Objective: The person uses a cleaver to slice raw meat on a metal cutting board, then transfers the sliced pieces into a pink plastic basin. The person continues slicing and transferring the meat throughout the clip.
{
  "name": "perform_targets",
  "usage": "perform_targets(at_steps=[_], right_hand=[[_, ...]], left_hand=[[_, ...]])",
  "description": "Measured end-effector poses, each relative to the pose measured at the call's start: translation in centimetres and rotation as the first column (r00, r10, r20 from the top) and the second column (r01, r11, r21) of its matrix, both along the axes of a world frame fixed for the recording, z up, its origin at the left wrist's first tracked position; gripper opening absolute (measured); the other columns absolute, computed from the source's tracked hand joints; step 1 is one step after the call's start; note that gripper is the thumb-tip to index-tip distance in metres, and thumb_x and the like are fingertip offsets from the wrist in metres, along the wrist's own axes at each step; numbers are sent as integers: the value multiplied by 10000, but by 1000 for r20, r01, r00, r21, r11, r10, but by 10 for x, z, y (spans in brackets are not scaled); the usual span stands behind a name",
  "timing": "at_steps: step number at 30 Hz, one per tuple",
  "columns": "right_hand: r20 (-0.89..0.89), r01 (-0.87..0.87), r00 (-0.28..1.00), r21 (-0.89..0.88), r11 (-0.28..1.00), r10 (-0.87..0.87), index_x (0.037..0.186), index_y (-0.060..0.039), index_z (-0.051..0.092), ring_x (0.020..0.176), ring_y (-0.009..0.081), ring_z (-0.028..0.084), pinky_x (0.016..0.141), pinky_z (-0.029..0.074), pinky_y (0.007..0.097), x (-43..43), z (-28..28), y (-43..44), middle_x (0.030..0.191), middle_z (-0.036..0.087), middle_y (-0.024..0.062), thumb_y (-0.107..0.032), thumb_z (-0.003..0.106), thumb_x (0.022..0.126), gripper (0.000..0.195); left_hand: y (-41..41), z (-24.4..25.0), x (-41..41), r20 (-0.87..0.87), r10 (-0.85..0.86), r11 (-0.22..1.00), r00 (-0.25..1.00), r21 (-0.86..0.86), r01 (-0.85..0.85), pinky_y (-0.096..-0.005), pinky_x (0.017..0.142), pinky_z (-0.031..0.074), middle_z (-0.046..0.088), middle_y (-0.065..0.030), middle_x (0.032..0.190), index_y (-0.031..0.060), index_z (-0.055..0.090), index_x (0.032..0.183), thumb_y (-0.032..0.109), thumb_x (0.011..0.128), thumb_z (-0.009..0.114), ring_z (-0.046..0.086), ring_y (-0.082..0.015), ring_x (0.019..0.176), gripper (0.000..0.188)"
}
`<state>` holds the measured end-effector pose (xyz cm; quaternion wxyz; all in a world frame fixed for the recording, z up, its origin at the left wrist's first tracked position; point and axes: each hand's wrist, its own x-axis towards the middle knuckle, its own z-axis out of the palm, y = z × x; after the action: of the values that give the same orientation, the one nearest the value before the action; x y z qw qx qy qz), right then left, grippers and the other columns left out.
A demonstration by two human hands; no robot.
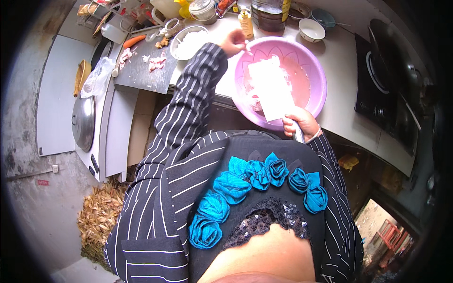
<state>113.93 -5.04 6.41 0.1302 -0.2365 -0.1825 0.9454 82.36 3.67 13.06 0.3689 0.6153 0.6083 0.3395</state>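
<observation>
My right hand [300,123] grips the handle of a cleaver [270,88]. Its broad blade, washed out by glare, lies across a purple plastic basin [319,85]. Pinkish liquid [299,81] and pale pink pieces, apparently raw meat [254,100], show in the basin around the blade. My left hand [233,42] is by the basin's upper left rim, fingers curled; a small pale bit shows at the fingertips, too blurred to tell whether it is held. Left of that hand stands a white bowl [174,49] with white contents. Meat scraps [156,63] lie on a dark cutting board [141,76].
Beyond the basin stand a pump bottle [246,24], a large dark-filled jar [269,17] and a white bowl [312,31]. A carrot [134,41] and ginger [162,43] rest near the board's far edge. At right is a black cooktop [371,88] with a wok [396,49].
</observation>
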Motion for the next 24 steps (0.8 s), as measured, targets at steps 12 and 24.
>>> perform_targets(at_steps=[12, 24], right_hand=[[195, 150, 968, 50, 987, -157, 949, -54, 460, 497, 114, 450, 477, 431, 280, 41, -5, 17, 657, 462, 24, -61, 489, 866, 88], [238, 44, 969, 115, 992, -71, 904, -65, 449, 481, 105, 460, 464, 449, 275, 47, -10, 30, 641, 467, 23, -66, 493, 864, 60]], left_hand=[[-67, 5, -74, 101, 444, 889, 890, -172, -424, -279, 734, 550, 635, -133, 930, -1, 591, 1058, -168, 794, 442, 650, -207, 839, 346], [-84, -7, -56, 156, 445, 894, 882, -10, -449, -276, 767, 525, 655, -105, 895, -3, 594, 1023, -105, 796, 518, 648, -181, 837, 260]])
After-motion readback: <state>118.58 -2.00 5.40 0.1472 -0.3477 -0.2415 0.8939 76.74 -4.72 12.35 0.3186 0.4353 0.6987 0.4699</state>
